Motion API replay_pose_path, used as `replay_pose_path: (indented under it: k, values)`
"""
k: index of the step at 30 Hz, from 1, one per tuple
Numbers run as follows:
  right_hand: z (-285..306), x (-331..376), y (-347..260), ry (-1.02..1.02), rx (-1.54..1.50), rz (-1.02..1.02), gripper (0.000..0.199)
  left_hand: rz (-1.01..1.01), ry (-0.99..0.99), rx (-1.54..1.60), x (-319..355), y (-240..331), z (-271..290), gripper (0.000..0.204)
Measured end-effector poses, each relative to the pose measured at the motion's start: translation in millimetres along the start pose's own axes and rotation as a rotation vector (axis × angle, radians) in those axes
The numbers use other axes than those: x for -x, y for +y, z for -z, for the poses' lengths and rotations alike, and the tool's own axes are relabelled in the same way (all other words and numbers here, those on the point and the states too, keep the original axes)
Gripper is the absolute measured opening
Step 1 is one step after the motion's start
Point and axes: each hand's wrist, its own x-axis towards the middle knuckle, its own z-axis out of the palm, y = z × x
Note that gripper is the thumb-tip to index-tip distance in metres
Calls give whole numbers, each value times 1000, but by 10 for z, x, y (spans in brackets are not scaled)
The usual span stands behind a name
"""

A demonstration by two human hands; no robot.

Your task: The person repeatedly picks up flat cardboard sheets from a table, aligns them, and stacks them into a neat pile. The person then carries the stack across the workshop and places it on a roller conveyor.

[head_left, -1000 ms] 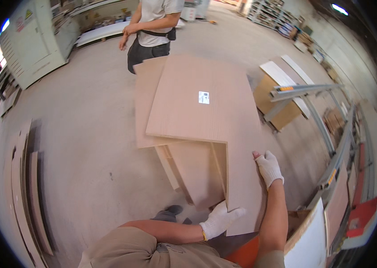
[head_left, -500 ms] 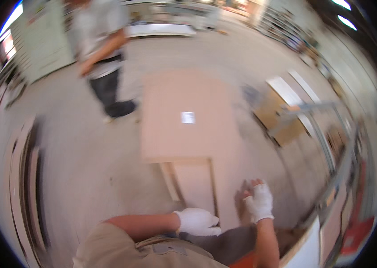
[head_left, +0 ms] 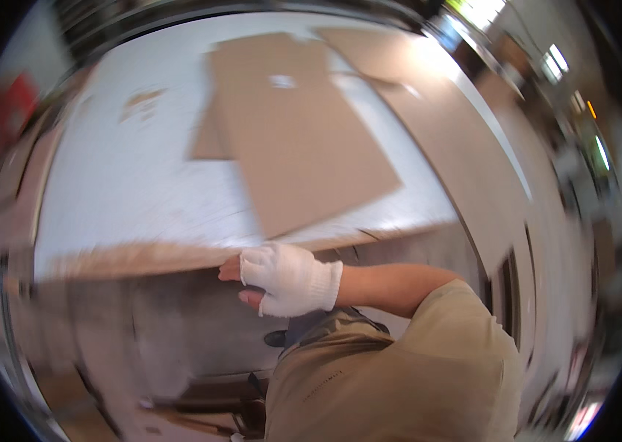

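Note:
My right hand (head_left: 289, 280), in a white fingerless work glove, is in front of the near edge of a white-topped table (head_left: 142, 184). Its fingers point left, with the thumb apart from them and nothing held. Whether it touches the edge I cannot tell. Just beyond it lies a long brown panel (head_left: 304, 140) with a small white label, its near end reaching the table's front edge. A second brown piece (head_left: 213, 136) shows partly from under it. My left hand is not visible.
At the right a long brown board (head_left: 451, 125) runs along the table's side. A red object (head_left: 13, 103) stands at the far left, blurred. Brown boards (head_left: 20, 173) are beside the table's left edge. Below the table, the grey floor (head_left: 171, 339) shows.
The view has swung from a brown panelled piece on the floor and a person standing nearby to the white table. My left hand has gone out of view.

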Motion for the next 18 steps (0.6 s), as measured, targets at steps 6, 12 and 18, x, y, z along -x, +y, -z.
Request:
replay_pose_path:
  k: [6, 12, 18]
  values:
    - [1344, 1838, 559, 963, 170, -465, 16, -660, -59, -464, -504, 1724, 365, 58]
    - [2332, 5163, 1039, 1785, 56, -1242, 59, -983, -178, -846, -763, 3288, -248, 54]
    - [3223, 6480, 2340, 1768, -122, -1331, 58, -1086, -220, -1072, -253, 4660, -983, 50]
